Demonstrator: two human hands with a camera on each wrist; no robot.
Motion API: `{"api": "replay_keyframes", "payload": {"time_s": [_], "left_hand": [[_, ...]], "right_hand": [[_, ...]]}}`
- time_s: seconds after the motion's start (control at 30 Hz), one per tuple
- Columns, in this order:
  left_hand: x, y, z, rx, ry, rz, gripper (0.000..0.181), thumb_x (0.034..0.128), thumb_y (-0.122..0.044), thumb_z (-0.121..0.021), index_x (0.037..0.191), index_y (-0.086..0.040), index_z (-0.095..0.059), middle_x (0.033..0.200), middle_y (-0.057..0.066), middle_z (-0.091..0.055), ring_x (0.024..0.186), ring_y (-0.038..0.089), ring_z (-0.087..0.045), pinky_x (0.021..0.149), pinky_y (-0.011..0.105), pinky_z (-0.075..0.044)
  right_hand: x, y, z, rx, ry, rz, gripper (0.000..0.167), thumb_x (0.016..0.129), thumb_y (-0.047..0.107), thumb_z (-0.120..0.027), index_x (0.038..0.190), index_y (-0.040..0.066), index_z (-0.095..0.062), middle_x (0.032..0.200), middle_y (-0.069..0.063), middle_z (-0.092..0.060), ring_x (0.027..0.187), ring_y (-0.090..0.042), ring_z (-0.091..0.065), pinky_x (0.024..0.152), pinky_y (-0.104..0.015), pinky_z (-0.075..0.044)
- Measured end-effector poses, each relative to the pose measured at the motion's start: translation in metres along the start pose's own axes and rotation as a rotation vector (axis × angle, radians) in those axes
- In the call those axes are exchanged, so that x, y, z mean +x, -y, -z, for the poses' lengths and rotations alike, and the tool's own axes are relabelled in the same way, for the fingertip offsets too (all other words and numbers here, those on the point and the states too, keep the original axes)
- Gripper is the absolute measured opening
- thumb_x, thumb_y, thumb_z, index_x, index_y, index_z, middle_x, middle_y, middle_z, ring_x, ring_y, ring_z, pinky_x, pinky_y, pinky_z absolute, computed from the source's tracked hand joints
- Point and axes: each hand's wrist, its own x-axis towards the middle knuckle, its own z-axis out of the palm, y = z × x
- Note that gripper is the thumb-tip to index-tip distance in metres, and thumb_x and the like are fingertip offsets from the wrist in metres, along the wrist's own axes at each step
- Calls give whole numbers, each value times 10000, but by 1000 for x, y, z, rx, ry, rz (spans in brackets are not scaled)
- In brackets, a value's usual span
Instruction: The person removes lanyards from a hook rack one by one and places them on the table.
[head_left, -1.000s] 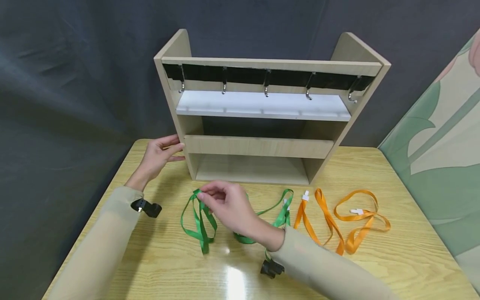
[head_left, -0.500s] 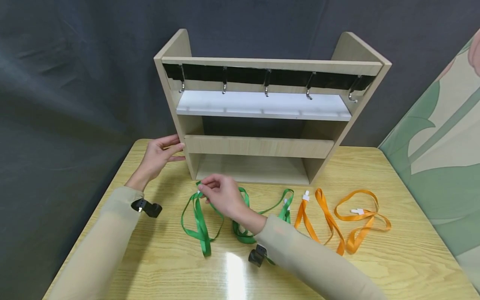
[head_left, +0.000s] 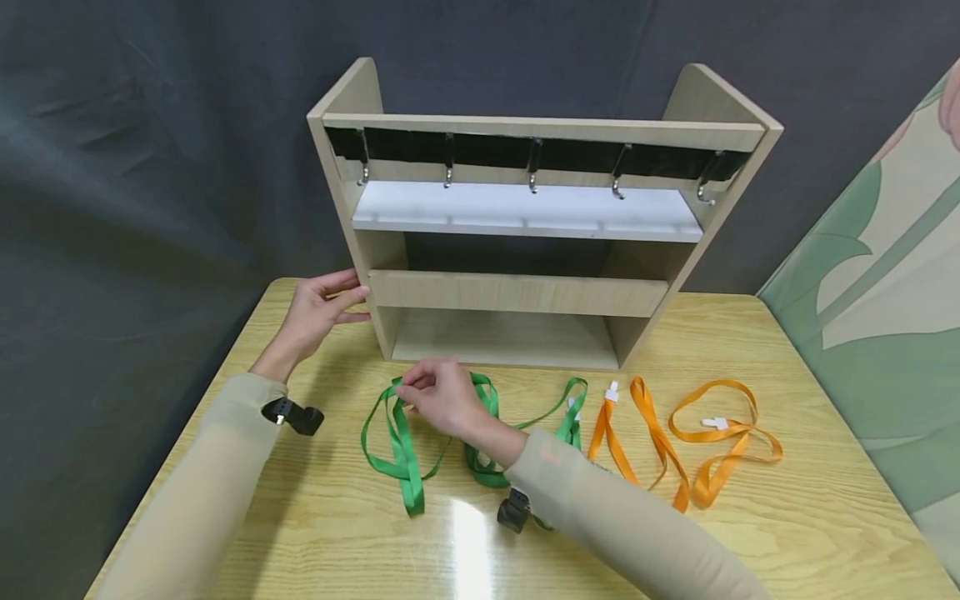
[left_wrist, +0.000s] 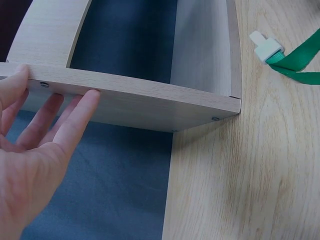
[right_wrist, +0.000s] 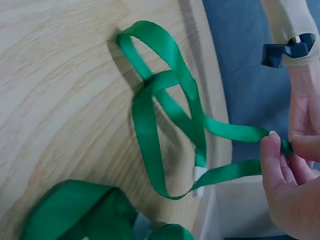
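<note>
In the head view my right hand (head_left: 447,400) pinches a green lanyard (head_left: 405,450) between thumb and fingers, just in front of the rack. The lanyard's loops trail onto the table, and its white clip (right_wrist: 198,182) shows in the right wrist view. My left hand (head_left: 315,308) rests on the left side of a light wooden rack (head_left: 517,292). In the left wrist view its nearly straight fingers touch the outer face of the side panel (left_wrist: 145,111), with the thumb at the edge. Another green lanyard (head_left: 487,477) lies beside the right hand, partly hidden by it.
A row of metal hooks (head_left: 533,167) hangs along the rack's black strip (head_left: 491,152). Farther right lie a green lanyard (head_left: 573,429) and two orange lanyards (head_left: 658,433) with white clips. A dark curtain (head_left: 150,167) stands behind the table (head_left: 360,542).
The right hand first rose slightly towards the rack with the green lanyard, then lowered a little. More of the neighbouring green lanyard shows now. The left hand and rack stayed in place.
</note>
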Motion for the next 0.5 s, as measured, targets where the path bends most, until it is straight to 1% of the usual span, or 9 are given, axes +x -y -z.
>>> {"api": "replay_keyframes", "payload": {"time_s": [0.1, 0.17, 0.27, 0.33, 0.43, 0.5], "left_hand": [[1, 0, 1, -3, 6, -6, 419, 926, -80, -633, 1326, 12, -547, 1252, 189, -575, 1027, 216, -630, 781, 475, -544], [1, 1, 1, 1, 8, -7, 421, 928, -78, -631, 1328, 16, -543, 1248, 188, -578, 1026, 213, -629, 784, 474, -544], [1, 1, 1, 3, 4, 1, 423, 926, -80, -634, 1326, 21, -542, 1236, 180, -585, 1021, 210, -628, 792, 484, -539], [1, 1, 0, 3, 2, 6, 423, 926, -80, -635, 1325, 24, -542, 1228, 176, -588, 1019, 209, -628, 798, 494, -534], [0, 0, 0, -4, 0, 10, 422, 925, -75, -635, 1324, 25, -542, 1227, 174, -588, 1020, 210, -628, 809, 518, -517], [0, 0, 0, -10, 2, 10, 425, 924, -74, -636, 1325, 25, -541, 1231, 177, -586, 1023, 212, -627, 812, 525, -509]], "right_hand": [[-1, -5, -1, -24, 39, -16, 43, 898, 66, -677, 872, 33, -672, 796, -82, -654, 691, -315, -666, 593, -368, -591], [-1, -7, -2, -55, 64, -12, 46, 900, 68, -675, 862, 43, -670, 789, -84, -655, 679, -296, -667, 550, -307, -578], [-2, -11, -4, -132, 94, 9, 54, 898, 71, -678, 847, 61, -665, 760, -57, -650, 639, -232, -656, 503, -232, -541], [-1, -13, -5, -201, 104, 30, 66, 892, 77, -687, 832, 73, -662, 736, -15, -634, 615, -161, -633, 506, -208, -527], [-1, -16, -6, -315, 115, 63, 75, 882, 86, -700, 815, 86, -668, 708, 50, -598, 608, -70, -579, 563, -227, -534], [0, -19, -7, -379, 129, 78, 88, 880, 94, -704, 799, 93, -669, 684, 79, -576, 610, -46, -549, 767, -272, -523]]}}
